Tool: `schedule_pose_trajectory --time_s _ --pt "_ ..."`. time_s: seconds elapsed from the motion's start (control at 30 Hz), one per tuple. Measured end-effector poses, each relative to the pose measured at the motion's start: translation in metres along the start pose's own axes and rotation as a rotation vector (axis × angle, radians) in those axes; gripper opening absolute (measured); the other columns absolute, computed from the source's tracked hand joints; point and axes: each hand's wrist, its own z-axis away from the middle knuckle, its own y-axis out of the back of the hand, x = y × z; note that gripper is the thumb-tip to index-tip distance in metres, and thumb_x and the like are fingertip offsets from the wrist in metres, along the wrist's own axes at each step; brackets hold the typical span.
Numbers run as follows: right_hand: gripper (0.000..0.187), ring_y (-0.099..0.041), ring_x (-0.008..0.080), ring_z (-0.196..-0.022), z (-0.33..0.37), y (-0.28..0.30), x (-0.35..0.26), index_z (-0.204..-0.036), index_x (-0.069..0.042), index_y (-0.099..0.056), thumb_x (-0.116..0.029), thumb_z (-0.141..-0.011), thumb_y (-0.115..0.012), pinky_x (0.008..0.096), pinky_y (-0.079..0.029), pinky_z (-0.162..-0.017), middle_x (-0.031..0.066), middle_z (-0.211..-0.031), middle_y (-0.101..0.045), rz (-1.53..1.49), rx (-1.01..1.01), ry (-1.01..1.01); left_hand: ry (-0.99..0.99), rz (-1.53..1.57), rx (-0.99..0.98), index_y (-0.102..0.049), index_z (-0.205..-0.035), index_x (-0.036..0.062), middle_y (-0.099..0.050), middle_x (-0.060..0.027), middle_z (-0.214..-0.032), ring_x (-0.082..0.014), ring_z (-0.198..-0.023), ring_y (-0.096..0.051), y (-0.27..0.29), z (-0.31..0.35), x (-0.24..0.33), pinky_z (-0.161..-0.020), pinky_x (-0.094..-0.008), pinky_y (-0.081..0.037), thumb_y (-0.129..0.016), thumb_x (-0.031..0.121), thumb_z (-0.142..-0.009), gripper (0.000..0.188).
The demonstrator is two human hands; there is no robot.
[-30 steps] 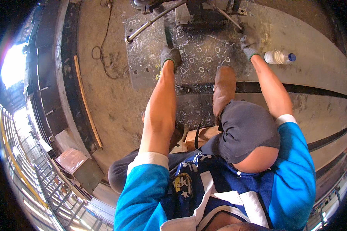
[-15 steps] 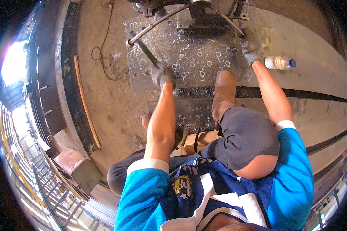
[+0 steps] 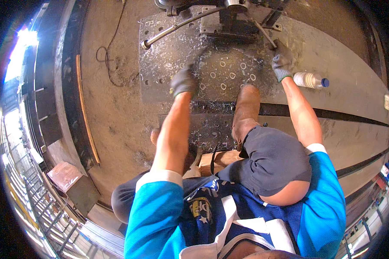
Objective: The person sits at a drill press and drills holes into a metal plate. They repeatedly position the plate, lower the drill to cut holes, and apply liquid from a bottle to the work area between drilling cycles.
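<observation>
Over the dark steel plate [image 3: 160, 93], your left gloved hand [image 3: 183, 82] is showing as a blur, and the dark smear just past its fingers is leaving it unclear whether it is gripping a tool. Your right gloved hand [image 3: 282, 67] is sitting well apart from it, just short of the tip of the right rod [image 3: 262, 32]; whether those fingers are closing on anything, you cannot tell from here. The plate is lying flat ahead of your boot [image 3: 247, 103], partly under the machine [image 3: 231, 23], with pale rings [image 3: 232, 75] and bright flecks [image 3: 168, 66] covering it.

If those flecks are shavings, as they seem, you are working best by letting the gloves do the touching — bare forearms staying high. You are doing well to be keeping the left hand's strokes short and low, clear of the left rod [image 3: 181, 24], which is jutting out over the plate. On the other side, the bottle [image 3: 310, 80] is standing or lying near your right wrist — a wide elbow could be knocking it, so you are better off keeping that arm tucked in.
</observation>
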Motion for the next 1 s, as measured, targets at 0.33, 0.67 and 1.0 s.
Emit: schedule_pose_trajectory --time_s 0.33,0.67,1.0 --pt "0.033 -0.064 0.0183 -0.083 -0.002 0.022 0.010 -0.109 -0.018 -0.070 -0.039 -0.085 -0.062 0.0313 -0.050 -0.051 -0.0015 -0.090 -0.067 0.104 0.000 0.069 -0.237 0.320 -0.093 -0.070 -0.123 0.0190 -0.071 -0.0164 -0.116 -0.0405 -0.103 -0.071 -0.062 0.087 -0.021 -0.083 -0.0507 -0.058 -0.061 0.029 -0.098 0.028" --pt "0.018 -0.057 0.0150 -0.076 -0.023 0.017 -0.043 -0.089 -0.021 -0.065 -0.038 -0.085 -0.061 0.0296 -0.050 -0.059 -0.0043 -0.080 -0.057 0.057 0.036 -0.016 -0.033 0.307 -0.085 -0.073 -0.112 0.0118 -0.073 -0.0208 -0.109 -0.0384 -0.106 -0.071 -0.093 0.107 0.008 -0.087 -0.0496 -0.058 -0.056 0.022 -0.097 0.025" --pt "0.004 -0.049 0.0101 -0.068 0.002 -0.019 0.050 -0.090 -0.025 -0.061 -0.026 -0.091 -0.058 0.0279 -0.044 -0.053 -0.0062 -0.075 -0.047 0.058 0.247 0.078 0.117 -0.020 0.121 -0.076 -0.112 0.0170 -0.074 -0.0175 -0.108 -0.0410 -0.101 -0.071 0.001 0.066 -0.131 -0.082 -0.0510 -0.056 -0.056 0.037 -0.099 0.031"
